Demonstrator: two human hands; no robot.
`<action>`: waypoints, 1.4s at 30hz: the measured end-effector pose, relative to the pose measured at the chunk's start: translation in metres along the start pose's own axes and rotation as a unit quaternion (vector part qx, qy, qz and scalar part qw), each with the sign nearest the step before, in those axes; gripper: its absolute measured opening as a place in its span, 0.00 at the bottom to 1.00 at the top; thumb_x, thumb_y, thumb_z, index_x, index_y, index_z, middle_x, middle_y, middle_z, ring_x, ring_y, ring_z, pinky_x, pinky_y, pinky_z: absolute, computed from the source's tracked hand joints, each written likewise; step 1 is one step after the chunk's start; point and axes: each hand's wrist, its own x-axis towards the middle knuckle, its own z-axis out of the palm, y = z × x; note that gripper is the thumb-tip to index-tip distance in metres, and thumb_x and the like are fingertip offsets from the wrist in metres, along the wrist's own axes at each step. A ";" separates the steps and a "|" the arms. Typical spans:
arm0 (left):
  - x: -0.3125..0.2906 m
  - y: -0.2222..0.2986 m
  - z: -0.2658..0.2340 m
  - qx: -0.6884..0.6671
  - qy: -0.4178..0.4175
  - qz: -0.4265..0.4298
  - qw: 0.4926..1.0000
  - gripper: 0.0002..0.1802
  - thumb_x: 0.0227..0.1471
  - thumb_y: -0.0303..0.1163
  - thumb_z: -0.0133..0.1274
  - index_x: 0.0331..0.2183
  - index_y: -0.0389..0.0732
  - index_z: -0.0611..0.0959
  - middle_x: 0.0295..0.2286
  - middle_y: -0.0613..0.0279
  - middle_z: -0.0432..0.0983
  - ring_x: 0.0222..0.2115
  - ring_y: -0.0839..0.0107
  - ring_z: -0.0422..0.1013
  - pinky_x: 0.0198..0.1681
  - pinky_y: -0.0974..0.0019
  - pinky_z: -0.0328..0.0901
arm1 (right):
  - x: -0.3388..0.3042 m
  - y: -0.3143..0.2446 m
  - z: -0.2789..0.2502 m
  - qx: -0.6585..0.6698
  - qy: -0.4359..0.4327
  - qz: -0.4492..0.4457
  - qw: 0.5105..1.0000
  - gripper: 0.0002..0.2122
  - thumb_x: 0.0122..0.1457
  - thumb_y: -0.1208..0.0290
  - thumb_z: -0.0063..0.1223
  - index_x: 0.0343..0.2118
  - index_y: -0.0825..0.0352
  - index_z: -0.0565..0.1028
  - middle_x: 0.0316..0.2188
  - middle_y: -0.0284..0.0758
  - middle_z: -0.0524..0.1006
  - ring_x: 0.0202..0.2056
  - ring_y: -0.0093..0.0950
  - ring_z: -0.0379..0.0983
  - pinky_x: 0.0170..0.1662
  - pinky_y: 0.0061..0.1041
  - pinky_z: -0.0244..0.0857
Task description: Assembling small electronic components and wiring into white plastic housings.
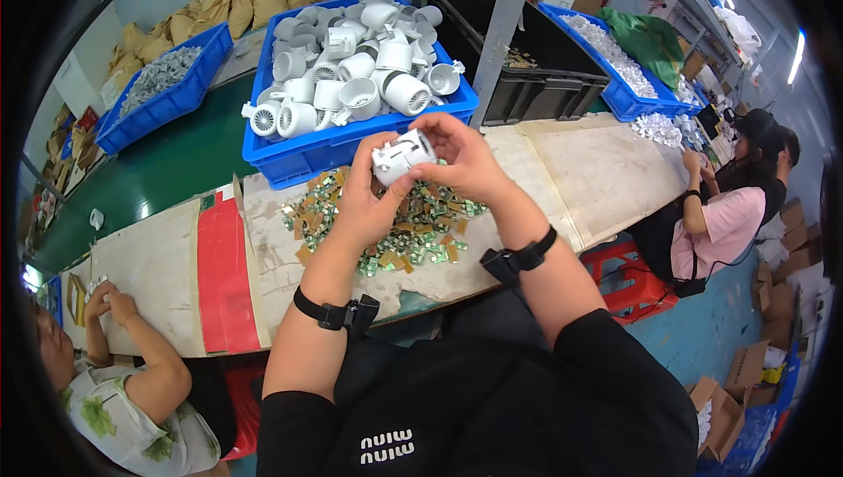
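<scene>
smooth plastic housing [403, 157], slightly glossy plastic crate [290, 161], matt cloth shirt [500, 398]

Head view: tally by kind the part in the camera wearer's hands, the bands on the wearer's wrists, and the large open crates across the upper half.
White cylindrical plastic housing: 1
Black wristbands: 2
Blue plastic crates: 3
Black plastic crate: 1
Total: 7

White plastic cylindrical housing [402, 157], side with cutouts and raised details facing up; lies roughly sideways in both hands [467, 164], nearside of blue crate [294, 161].
</scene>
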 end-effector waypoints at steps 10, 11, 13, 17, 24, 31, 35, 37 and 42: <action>0.006 -0.009 -0.014 0.149 -0.015 0.039 0.988 0.30 0.62 0.34 0.59 0.61 0.39 0.67 0.56 0.50 0.65 0.57 0.53 0.66 0.62 0.57 0.61 | -0.001 0.024 0.004 0.108 0.009 -0.004 0.994 0.31 0.52 0.79 0.72 0.61 0.72 0.73 0.52 0.33 0.71 0.50 0.25 0.73 0.56 0.28 0.69; 0.007 -0.009 -0.014 0.210 -0.019 0.087 0.974 0.30 0.64 0.36 0.57 0.62 0.39 0.66 0.57 0.50 0.64 0.58 0.56 0.65 0.62 0.57 0.61 | -0.001 0.028 0.003 0.081 0.003 -0.019 0.996 0.32 0.52 0.78 0.73 0.61 0.71 0.73 0.51 0.32 0.72 0.50 0.25 0.73 0.54 0.27 0.70; 0.006 -0.011 -0.011 0.268 -0.024 0.134 0.954 0.30 0.65 0.37 0.56 0.62 0.40 0.65 0.58 0.49 0.63 0.58 0.58 0.64 0.62 0.57 0.61 | -0.002 0.033 -0.006 0.054 -0.001 -0.033 0.998 0.33 0.51 0.77 0.74 0.62 0.70 0.72 0.51 0.32 0.72 0.49 0.25 0.73 0.53 0.26 0.70; 0.000 -0.008 -0.002 0.261 -0.072 0.127 0.954 0.37 0.67 0.41 0.50 0.68 0.35 0.57 0.63 0.43 0.55 0.64 0.51 0.56 0.68 0.52 0.52 | 0.000 0.039 -0.027 -0.021 -0.066 -0.044 0.997 0.33 0.47 0.75 0.77 0.59 0.67 0.75 0.53 0.33 0.73 0.52 0.26 0.73 0.54 0.26 0.69; 0.006 0.007 -0.008 0.347 -0.013 0.201 0.916 0.24 0.61 0.35 0.55 0.55 0.34 0.81 0.64 0.40 0.59 0.65 0.47 0.58 0.66 0.48 0.56 | -0.006 0.032 -0.025 0.050 -0.097 0.087 0.990 0.32 0.45 0.81 0.77 0.55 0.69 0.73 0.46 0.31 0.78 0.47 0.23 0.76 0.52 0.25 0.72; 0.004 -0.012 -0.009 -0.098 0.130 0.043 0.986 0.14 0.69 0.28 0.47 0.44 0.30 0.83 0.29 0.63 0.77 0.35 0.68 0.80 0.39 0.66 0.73 | -0.010 0.043 0.006 0.012 -0.051 0.122 0.991 0.18 0.56 0.69 0.72 0.46 0.69 0.77 0.35 0.31 0.80 0.37 0.20 0.77 0.42 0.22 0.72; 0.018 -0.014 -0.025 -0.062 0.229 -0.025 0.971 0.14 0.68 0.31 0.51 0.46 0.30 0.82 0.27 0.63 0.75 0.29 0.66 0.80 0.34 0.64 0.76 | -0.008 0.025 -0.003 -0.362 -0.030 0.043 0.931 0.12 0.54 0.66 0.71 0.24 0.67 0.80 0.20 0.35 0.76 0.22 0.25 0.73 0.27 0.26 0.66; 0.020 -0.014 -0.031 -0.044 0.235 -0.021 0.971 0.14 0.68 0.31 0.51 0.46 0.30 0.82 0.27 0.62 0.77 0.30 0.67 0.80 0.34 0.66 0.75 | -0.008 0.025 0.000 -0.394 -0.057 0.043 0.916 0.11 0.54 0.66 0.71 0.26 0.67 0.80 0.22 0.35 0.77 0.24 0.27 0.73 0.28 0.28 0.67; 0.020 -0.011 -0.029 -0.008 0.231 -0.024 0.973 0.13 0.68 0.29 0.51 0.47 0.30 0.82 0.27 0.62 0.79 0.29 0.69 0.81 0.33 0.68 0.73 | -0.013 0.026 0.007 -0.442 -0.084 0.004 0.893 0.12 0.52 0.64 0.71 0.30 0.66 0.81 0.26 0.37 0.78 0.30 0.34 0.76 0.34 0.33 0.70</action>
